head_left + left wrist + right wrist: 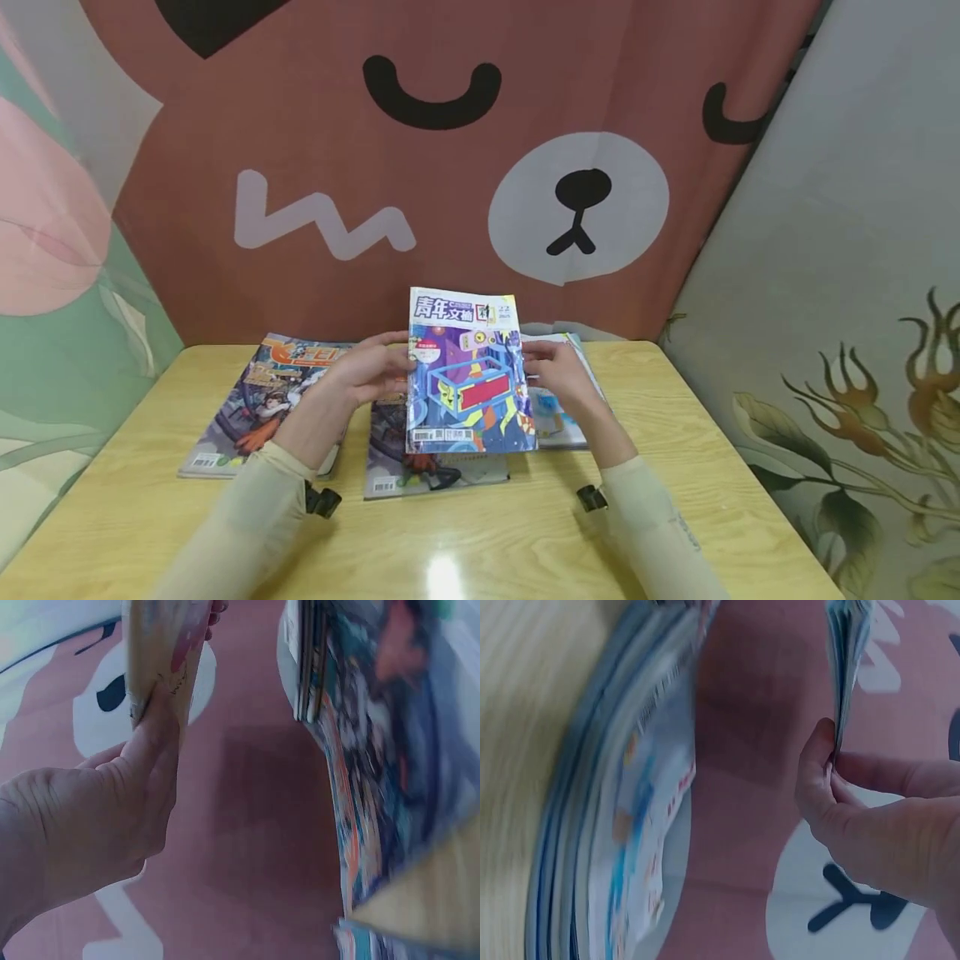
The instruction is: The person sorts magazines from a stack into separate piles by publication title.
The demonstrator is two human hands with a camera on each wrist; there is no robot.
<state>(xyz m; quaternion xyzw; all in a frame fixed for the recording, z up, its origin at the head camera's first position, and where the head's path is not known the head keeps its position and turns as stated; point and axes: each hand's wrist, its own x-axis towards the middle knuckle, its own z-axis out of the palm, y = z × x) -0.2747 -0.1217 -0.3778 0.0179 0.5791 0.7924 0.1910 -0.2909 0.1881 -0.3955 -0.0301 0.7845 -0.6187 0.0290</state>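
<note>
A magazine [472, 375] with a purple and blue cover is held up above the table, its front facing me. My left hand [367, 371] grips its left edge, thumb on one side and fingers on the other, as the left wrist view also shows. At the opposite edge, my right hand [877, 810] pinches it between thumb and fingers. Beneath it lies a dark-covered magazine [390, 475], partly hidden by the held one. Behind my right hand, a stack of magazines [607, 847] with a white and blue cover on top rests on the table.
Another dark comic-style magazine pile [240, 417] lies on the left of the wooden table [525, 533]. A curtain with a bear face [450, 208] hangs right behind the table's back edge. A flower-patterned cloth [840, 375] borders the right side.
</note>
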